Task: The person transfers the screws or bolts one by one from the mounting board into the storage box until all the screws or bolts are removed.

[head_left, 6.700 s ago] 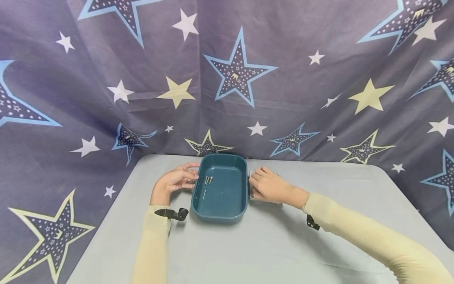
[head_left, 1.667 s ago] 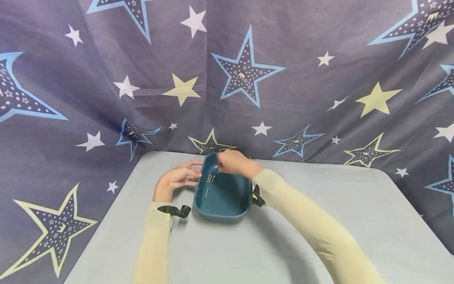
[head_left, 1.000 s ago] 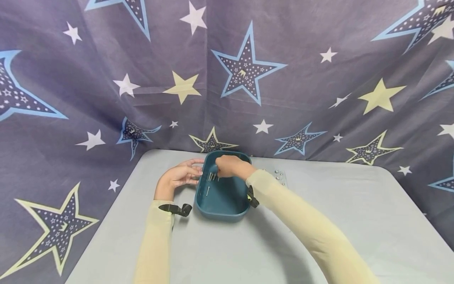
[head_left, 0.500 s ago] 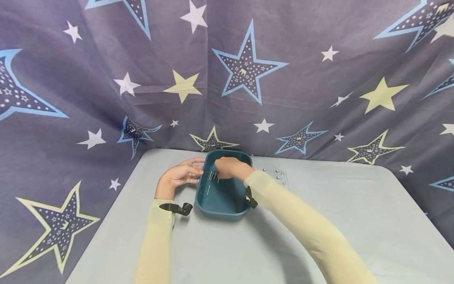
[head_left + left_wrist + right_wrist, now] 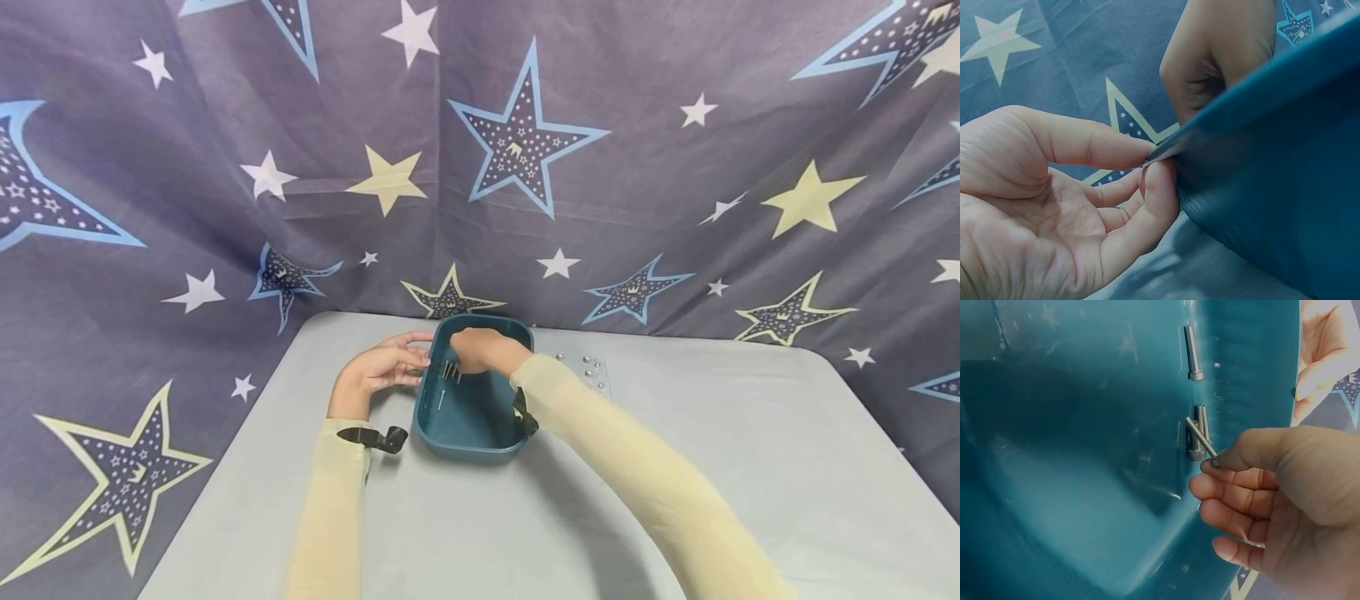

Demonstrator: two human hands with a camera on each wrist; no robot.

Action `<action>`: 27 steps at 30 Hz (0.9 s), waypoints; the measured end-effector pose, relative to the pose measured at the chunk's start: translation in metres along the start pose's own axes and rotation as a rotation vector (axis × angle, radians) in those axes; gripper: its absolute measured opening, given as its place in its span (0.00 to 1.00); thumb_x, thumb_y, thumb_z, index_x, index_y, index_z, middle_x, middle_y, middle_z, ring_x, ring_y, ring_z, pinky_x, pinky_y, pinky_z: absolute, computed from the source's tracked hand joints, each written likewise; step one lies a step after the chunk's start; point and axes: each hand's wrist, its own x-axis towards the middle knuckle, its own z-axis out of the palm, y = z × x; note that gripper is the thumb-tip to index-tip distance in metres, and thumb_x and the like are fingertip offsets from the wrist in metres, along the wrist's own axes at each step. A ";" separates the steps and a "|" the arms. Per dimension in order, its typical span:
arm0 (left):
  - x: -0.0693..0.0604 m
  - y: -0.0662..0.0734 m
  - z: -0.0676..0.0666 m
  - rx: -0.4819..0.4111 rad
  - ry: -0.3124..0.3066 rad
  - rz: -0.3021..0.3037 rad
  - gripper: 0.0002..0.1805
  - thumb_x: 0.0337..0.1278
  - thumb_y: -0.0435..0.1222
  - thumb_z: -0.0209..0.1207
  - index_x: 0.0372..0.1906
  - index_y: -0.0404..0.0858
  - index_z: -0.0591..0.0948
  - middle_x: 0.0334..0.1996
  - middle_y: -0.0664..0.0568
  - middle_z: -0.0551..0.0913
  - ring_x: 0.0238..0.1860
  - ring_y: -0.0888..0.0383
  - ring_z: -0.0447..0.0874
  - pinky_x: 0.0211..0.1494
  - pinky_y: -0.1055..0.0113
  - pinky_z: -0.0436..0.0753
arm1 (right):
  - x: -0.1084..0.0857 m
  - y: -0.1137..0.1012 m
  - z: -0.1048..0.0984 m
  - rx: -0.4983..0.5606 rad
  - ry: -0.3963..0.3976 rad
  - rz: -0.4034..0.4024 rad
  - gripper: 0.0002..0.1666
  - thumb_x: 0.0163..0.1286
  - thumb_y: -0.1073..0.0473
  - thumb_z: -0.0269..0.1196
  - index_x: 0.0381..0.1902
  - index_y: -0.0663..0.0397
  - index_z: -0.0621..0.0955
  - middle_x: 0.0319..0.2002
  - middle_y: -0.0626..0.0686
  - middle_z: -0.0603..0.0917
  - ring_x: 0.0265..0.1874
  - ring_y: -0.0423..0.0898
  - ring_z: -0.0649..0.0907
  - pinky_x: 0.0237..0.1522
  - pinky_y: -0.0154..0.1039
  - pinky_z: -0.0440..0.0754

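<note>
A deep teal plastic tray [image 5: 471, 425] stands at the back of the table. My left hand [image 5: 381, 368] is at its left side; in the left wrist view the thumb and a finger pinch the tray rim. My right hand [image 5: 483, 350] reaches inside the tray. In the right wrist view, thumb and forefinger of that hand pinch a silver socket-head screw [image 5: 1201, 439], held slanting, its head end at the fingertips. Just behind it a pair of similar screws [image 5: 1196, 450] lies on the tray floor, and another screw [image 5: 1193, 353] lies apart along the wall.
To the right of the tray lies a clear plate or box [image 5: 603, 377] with several round silver pieces, partly hidden by the right sleeve. The pale table [image 5: 720, 433] ends against a purple star-patterned cloth [image 5: 660, 217]. Both wrists wear black camera straps [image 5: 375, 437].
Earlier, my right hand was over the clear plate; it moved left into the tray, then slightly further left toward the screws. The left hand has stayed at the rim.
</note>
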 end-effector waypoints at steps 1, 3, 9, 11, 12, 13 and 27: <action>0.000 0.000 0.000 -0.001 0.001 -0.002 0.38 0.67 0.21 0.49 0.79 0.31 0.50 0.44 0.54 0.84 0.35 0.64 0.86 0.39 0.69 0.87 | 0.000 0.000 0.000 0.004 -0.005 0.004 0.06 0.73 0.58 0.62 0.36 0.52 0.84 0.24 0.45 0.74 0.27 0.42 0.75 0.34 0.37 0.76; -0.001 0.001 0.001 0.000 0.003 -0.004 0.38 0.67 0.21 0.50 0.79 0.31 0.50 0.44 0.54 0.84 0.34 0.64 0.86 0.39 0.69 0.87 | 0.002 0.001 0.000 0.010 -0.015 0.013 0.06 0.74 0.59 0.61 0.36 0.53 0.83 0.24 0.46 0.74 0.27 0.42 0.75 0.35 0.37 0.76; -0.002 0.002 0.003 -0.013 0.006 -0.009 0.39 0.66 0.20 0.49 0.79 0.31 0.50 0.43 0.53 0.84 0.33 0.64 0.86 0.38 0.70 0.87 | 0.006 0.004 0.005 0.028 -0.021 0.050 0.06 0.74 0.59 0.60 0.36 0.53 0.82 0.28 0.47 0.77 0.30 0.43 0.76 0.40 0.40 0.81; -0.002 0.001 0.003 -0.020 0.003 -0.012 0.39 0.66 0.20 0.49 0.79 0.31 0.50 0.43 0.53 0.84 0.32 0.64 0.85 0.37 0.70 0.87 | 0.007 0.005 0.006 0.038 -0.023 0.058 0.06 0.74 0.59 0.60 0.35 0.53 0.82 0.29 0.47 0.78 0.30 0.44 0.76 0.40 0.40 0.81; -0.002 0.001 0.003 -0.022 0.002 -0.012 0.39 0.66 0.20 0.49 0.79 0.31 0.50 0.43 0.53 0.83 0.32 0.64 0.85 0.37 0.70 0.87 | 0.007 0.006 0.007 0.044 -0.024 0.062 0.06 0.73 0.60 0.60 0.34 0.53 0.81 0.29 0.48 0.78 0.30 0.44 0.76 0.40 0.40 0.81; -0.001 0.001 0.003 -0.022 0.001 -0.013 0.39 0.66 0.20 0.49 0.79 0.31 0.50 0.43 0.53 0.83 0.32 0.64 0.85 0.37 0.70 0.87 | 0.008 0.006 0.007 0.051 -0.028 0.064 0.06 0.73 0.61 0.60 0.33 0.53 0.81 0.28 0.48 0.77 0.30 0.44 0.75 0.38 0.39 0.80; -0.001 0.000 0.000 -0.004 -0.007 0.002 0.38 0.67 0.21 0.49 0.78 0.31 0.50 0.44 0.52 0.83 0.34 0.64 0.85 0.38 0.71 0.87 | 0.008 0.006 0.011 0.088 -0.017 0.067 0.10 0.73 0.65 0.59 0.29 0.52 0.76 0.24 0.48 0.74 0.25 0.43 0.74 0.29 0.34 0.72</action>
